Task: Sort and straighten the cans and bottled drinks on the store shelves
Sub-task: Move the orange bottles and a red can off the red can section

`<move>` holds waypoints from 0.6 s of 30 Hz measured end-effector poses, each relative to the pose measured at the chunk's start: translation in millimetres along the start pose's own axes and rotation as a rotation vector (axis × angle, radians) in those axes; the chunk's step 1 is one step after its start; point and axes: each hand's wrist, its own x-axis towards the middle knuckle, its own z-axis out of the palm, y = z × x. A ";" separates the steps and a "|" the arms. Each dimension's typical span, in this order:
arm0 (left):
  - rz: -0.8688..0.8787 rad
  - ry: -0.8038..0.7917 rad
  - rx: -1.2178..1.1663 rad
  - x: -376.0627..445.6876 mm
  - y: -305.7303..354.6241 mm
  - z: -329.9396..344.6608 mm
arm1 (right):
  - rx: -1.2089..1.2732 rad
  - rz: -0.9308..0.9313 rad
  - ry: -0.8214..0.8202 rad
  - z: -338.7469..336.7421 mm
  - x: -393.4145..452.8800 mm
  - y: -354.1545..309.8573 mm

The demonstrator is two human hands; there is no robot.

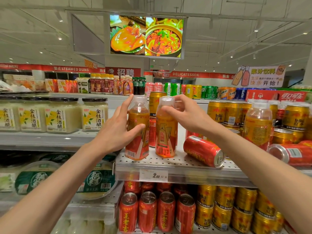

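Note:
Two orange-labelled drink bottles stand upright near the front left of the perforated shelf (177, 163). My left hand (118, 130) wraps the left bottle (137, 141) around its middle. My right hand (184, 112) pinches the clear cap of the right bottle (166, 137) from above. To their right a red can (203, 150) lies on its side, its top facing me. Another red can (290, 153) lies toppled at the far right. A third orange bottle (257, 124) stands among gold cans (226, 114).
Behind the bottles stand a gold can (156, 102) and a red can (152, 130). Jars with yellow labels (93, 114) fill the shelf to the left. Below are upright rows of red cans (146, 211) and gold cans (221, 210). A price tag (153, 175) hangs on the shelf edge.

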 end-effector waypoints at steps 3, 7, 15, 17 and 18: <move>-0.002 0.013 0.013 0.4 -1.1 1.4 | 0.021 0.013 -0.021 7.0 5.1 -2.6; 0.006 0.016 0.024 -0.2 -1.7 3.2 | 0.012 0.011 -0.024 15.1 6.6 -1.9; 0.004 0.073 0.140 -2.7 0.6 8.8 | -0.141 -0.020 -0.050 11.4 -1.3 -5.8; 0.000 0.100 0.144 -3.3 1.8 11.0 | -0.161 -0.032 -0.118 3.7 -4.2 -4.5; 0.003 0.120 0.142 -3.1 2.4 11.6 | -0.183 -0.015 -0.140 -0.7 -6.1 -1.5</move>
